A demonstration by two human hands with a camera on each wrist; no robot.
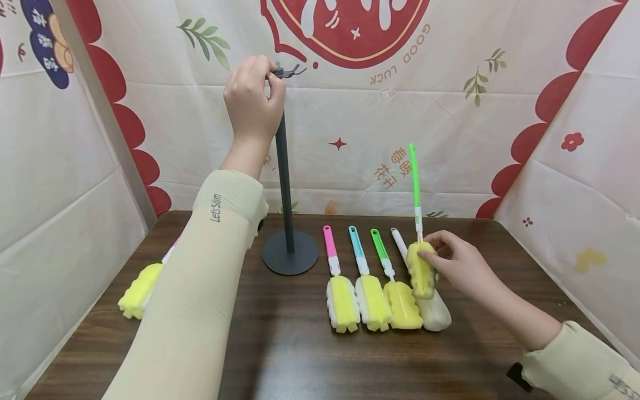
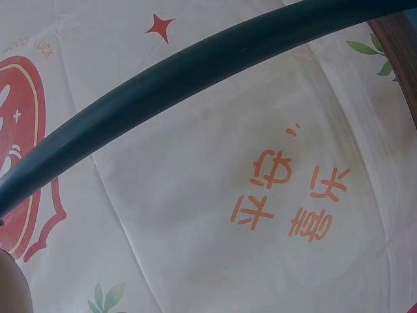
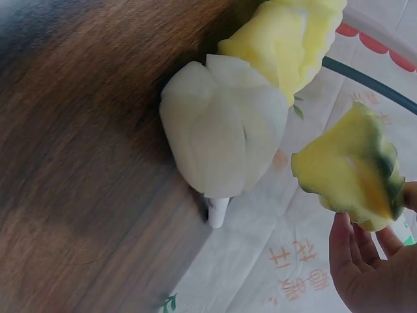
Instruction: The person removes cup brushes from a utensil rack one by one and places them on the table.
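Note:
My left hand grips the top of a black stand, whose thin hooks stick out beside the fingers. My right hand pinches a sponge brush by its yellow head, with the green handle pointing up. Fingers and thumb sit on the sponge in the right wrist view. Below it, a white sponge brush lies on the table, partly covered. Left of that lie brushes with a green handle, a blue handle and a pink handle.
The stand's round base rests on a brown wooden table. Another yellow sponge brush lies at the left, partly behind my left sleeve. A printed cloth hangs at the back and sides.

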